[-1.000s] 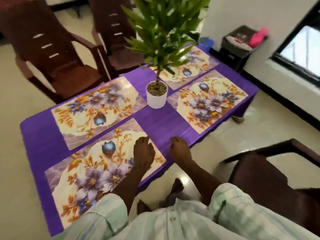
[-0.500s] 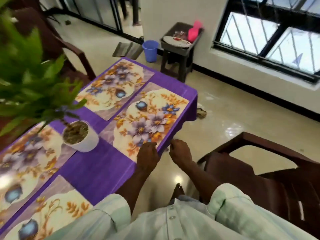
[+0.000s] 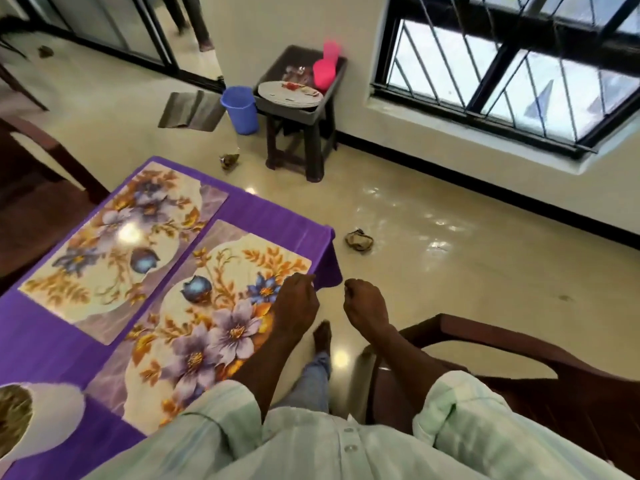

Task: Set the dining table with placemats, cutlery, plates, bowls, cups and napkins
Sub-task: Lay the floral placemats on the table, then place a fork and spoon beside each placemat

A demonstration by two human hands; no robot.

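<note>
Placemats with a flower print lie flat on the purple cloth of the desk [image 3: 263,216]: we see the near placemat [image 3: 207,323] at the edge closest to us and the far placemat [image 3: 117,233] just beside it, their long sides almost touching.

For containers, we see a dark tray [image 3: 298,109] on a small dark stool [image 3: 301,143] by the wall, well apart from the desk. Inside the tray lies a stack of plates [image 3: 289,95] with some small reddish things on top that we cannot identify, a pink cup [image 3: 325,72], and some clear items behind, too blurred to name. A blue bucket [image 3: 240,109] stands on the floor just beside the stool; we cannot see what is in it. At the lower left corner a white plant pot [image 3: 52,410] with soil in it stands on the cloth.

Our left hand [image 3: 294,306] is over the far right corner of the near placemat, fingers loosely curled and holding nothing; we cannot tell if it touches the mat. Our right hand [image 3: 365,306] hangs past the desk edge, above the floor, also loosely curled and empty. A brown chair [image 3: 519,368] is at our right.

We find no writing or label that can be read.
</note>
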